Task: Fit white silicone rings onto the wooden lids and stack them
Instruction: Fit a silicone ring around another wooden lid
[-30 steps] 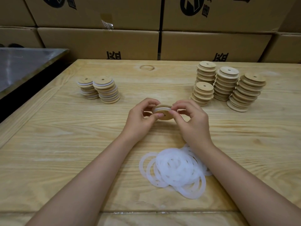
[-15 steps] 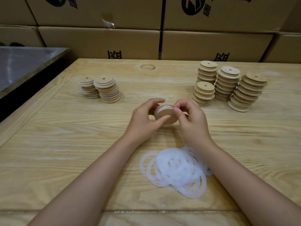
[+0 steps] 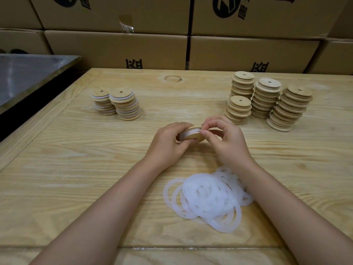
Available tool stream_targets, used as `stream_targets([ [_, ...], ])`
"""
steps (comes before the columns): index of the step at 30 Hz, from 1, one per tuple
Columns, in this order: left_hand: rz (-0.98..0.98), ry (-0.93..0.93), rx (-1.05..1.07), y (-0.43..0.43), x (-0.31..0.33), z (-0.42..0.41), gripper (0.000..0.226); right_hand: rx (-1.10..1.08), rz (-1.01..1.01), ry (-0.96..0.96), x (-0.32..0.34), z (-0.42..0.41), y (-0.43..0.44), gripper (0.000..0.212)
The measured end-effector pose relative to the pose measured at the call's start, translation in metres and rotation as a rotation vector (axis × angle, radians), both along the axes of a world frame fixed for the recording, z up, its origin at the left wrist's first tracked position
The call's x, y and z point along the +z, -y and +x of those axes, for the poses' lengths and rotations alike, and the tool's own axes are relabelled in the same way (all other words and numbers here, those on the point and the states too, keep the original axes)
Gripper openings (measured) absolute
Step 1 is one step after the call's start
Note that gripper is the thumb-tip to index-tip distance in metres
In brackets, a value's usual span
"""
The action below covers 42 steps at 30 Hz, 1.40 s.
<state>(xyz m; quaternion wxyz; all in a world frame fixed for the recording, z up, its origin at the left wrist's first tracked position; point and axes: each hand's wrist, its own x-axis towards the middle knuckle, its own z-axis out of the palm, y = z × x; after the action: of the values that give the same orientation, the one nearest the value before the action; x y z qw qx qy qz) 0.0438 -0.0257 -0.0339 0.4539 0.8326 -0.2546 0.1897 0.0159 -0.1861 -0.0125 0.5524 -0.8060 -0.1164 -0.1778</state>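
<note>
Waiting nearest on the pale wooden counter, a loose heap of white silicone rings shows plenty left to do. Beyond it, the left hand grips a round wooden lid and the right hand pinches the white ring at its rim. Fingers hide whether it is fully seated. Far left stand two short stacks of ringed lids, and far right four stacks of bare lids.

Pale wooden tabletop: two stacks of ringed lids far-left, four stacks of bare lids far-right, loose white rings near the front edge.
</note>
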Motion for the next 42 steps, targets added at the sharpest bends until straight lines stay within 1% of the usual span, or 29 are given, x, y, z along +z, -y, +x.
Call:
stream_targets([
  [3,0.012,-0.001,-0.017,0.000,0.001,-0.001,0.029,0.022,-0.021,0.025,-0.002,-0.001,-0.002,0.011],
  [7,0.014,-0.051,-0.043,-0.001,0.002,-0.001,0.028,-0.011,-0.064,0.142,-0.006,-0.004,-0.004,0.018],
  [11,0.018,-0.060,-0.059,-0.001,0.002,0.000,0.027,-0.044,-0.131,0.220,-0.009,-0.002,-0.004,0.014],
  [15,0.040,-0.029,-0.032,-0.001,0.001,-0.001,0.031,-0.032,-0.160,0.191,-0.011,0.000,-0.001,0.010],
  [18,0.059,-0.007,-0.016,-0.001,0.001,-0.001,0.032,-0.025,-0.117,0.148,-0.010,0.000,-0.001,0.006],
  [21,0.089,0.021,-0.011,-0.001,0.001,-0.002,0.032,0.006,-0.068,0.100,-0.007,-0.001,-0.003,0.009],
  [25,0.129,0.022,0.007,0.000,0.001,-0.003,0.032,0.039,-0.119,0.118,-0.004,-0.003,-0.005,0.008],
  [28,0.139,0.029,0.016,0.001,0.002,-0.004,0.033,0.044,-0.121,0.093,-0.004,-0.003,-0.005,0.011],
  [30,0.143,0.024,0.013,0.001,0.002,-0.003,0.033,0.047,-0.148,0.112,-0.005,-0.004,-0.006,0.011],
  [37,0.120,0.034,-0.024,0.003,0.005,-0.004,0.034,-0.038,-0.181,0.309,-0.013,-0.004,-0.007,0.012],
  [39,0.126,0.034,-0.029,0.003,0.005,-0.004,0.034,-0.048,-0.187,0.327,-0.014,-0.004,-0.007,0.012],
  [42,0.124,0.029,-0.014,0.003,0.005,-0.004,0.037,-0.033,-0.220,0.295,-0.014,-0.002,-0.007,0.012],
])
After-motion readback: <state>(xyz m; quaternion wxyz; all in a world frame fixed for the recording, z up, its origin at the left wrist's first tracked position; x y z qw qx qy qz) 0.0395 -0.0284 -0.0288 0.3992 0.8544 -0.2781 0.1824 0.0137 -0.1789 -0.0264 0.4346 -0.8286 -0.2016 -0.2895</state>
